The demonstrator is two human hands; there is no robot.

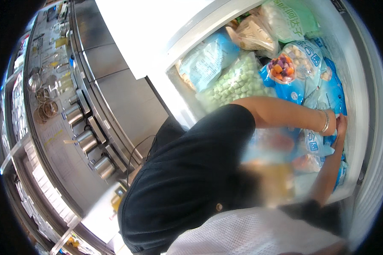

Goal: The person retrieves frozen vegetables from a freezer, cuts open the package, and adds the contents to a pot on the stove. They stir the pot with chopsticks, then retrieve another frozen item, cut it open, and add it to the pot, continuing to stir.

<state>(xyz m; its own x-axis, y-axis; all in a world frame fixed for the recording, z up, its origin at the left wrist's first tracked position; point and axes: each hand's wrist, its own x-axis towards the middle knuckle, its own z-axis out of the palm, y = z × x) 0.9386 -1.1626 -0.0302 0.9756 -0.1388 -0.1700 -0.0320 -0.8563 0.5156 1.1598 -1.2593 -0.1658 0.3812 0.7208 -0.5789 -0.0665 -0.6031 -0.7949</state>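
My left hand (330,123), with metal bracelets at its wrist, reaches across to the far right inside an open chest freezer (359,134). My right hand (341,125) is right beside it, near the freezer's inner wall. Both are among blue and clear printed plastic bags (333,89); the fingers are largely hidden, so their grip does not show. Above the left forearm lie a clear bag of pale green cubes (239,83) and a bag with orange and purple cubes (282,68) showing through its window. The bags below the forearm are blurred.
A light blue bag (207,60), a tan plastic bag (253,33) and a green-and-white bag (282,20) fill the freezer's upper part. The white freezer lid or panel (137,28) stands at upper left. Further left, a metal counter (70,159) holds steel pots (87,142) and glass vessels.
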